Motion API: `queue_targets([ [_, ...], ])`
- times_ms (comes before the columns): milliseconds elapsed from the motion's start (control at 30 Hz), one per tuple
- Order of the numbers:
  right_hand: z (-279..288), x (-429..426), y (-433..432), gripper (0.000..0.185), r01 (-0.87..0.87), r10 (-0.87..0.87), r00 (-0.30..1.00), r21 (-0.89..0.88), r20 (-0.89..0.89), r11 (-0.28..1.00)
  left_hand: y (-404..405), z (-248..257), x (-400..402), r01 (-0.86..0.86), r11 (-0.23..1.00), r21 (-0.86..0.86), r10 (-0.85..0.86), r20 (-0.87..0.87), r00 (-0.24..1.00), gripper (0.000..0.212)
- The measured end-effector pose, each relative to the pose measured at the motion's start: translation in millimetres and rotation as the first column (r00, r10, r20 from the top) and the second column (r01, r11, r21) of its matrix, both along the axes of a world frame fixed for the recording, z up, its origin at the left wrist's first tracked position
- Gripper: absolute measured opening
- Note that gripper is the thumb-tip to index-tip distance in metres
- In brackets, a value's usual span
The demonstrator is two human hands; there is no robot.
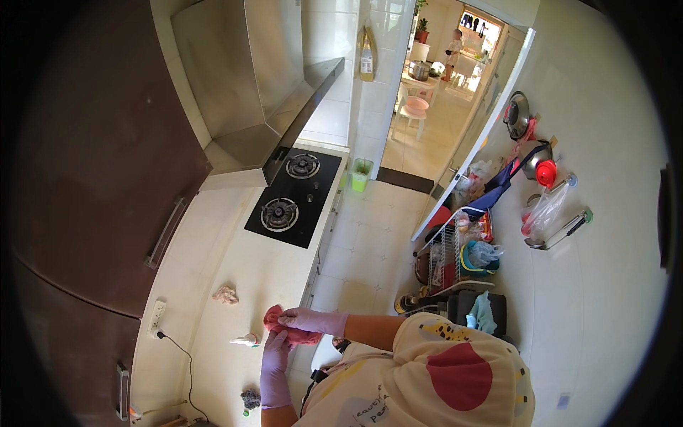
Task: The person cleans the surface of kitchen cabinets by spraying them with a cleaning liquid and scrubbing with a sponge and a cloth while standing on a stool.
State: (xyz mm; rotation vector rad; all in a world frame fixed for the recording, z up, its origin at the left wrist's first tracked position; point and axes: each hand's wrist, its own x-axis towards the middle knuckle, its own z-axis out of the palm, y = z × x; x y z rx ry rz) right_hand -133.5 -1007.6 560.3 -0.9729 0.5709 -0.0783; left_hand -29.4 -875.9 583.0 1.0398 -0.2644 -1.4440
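Note:
A red cloth (305, 337) is bunched between my two hands at the front edge of the pale countertop (235, 272). My right hand (301, 319), in a lilac rubber glove, grips its upper part. My left hand (276, 349), gloved the same way, pinches it from below, and one end of the cloth hangs toward my body. Just beyond my left hand, a small white bottle with a nozzle (246, 340) lies on the counter. A crumpled pale pink cloth (225, 295) rests farther back, while a dark mesh scourer (250, 398) sits beside my left forearm.
A black two-burner gas hob (293, 195) is set in the counter under a steel range hood (251, 96). A power strip (157, 316) with a plugged cord is on the wall. Behind me stand a wire rack (445, 256) and an open door (475, 133); a person (453, 53) stands beyond.

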Motion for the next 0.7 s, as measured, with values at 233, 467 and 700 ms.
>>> queue_targets([
  [233, -1.9, -16.0, -14.6, 0.023, 0.177, -0.178, 0.969, -0.020, -0.174, 0.984, 9.5, -10.7, 5.5, -0.091, 0.994, -0.061, 0.090, -0.017, 0.996, 0.050],
  [467, 28.0, -18.9, -2.8, 0.039, -0.243, 0.129, 0.960, -0.507, -0.249, 0.827, 8.3, -7.3, 5.4, 0.063, 0.998, 0.009, -0.064, 0.116, 0.991, 0.048],
  [700, 26.0, -24.2, -6.3, 0.027, -0.105, 0.011, 0.986, -0.560, -0.168, 0.822, 9.8, 4.4, -3.2, -0.027, 1.000, 0.008, 0.027, 0.032, 0.999, 0.045],
])
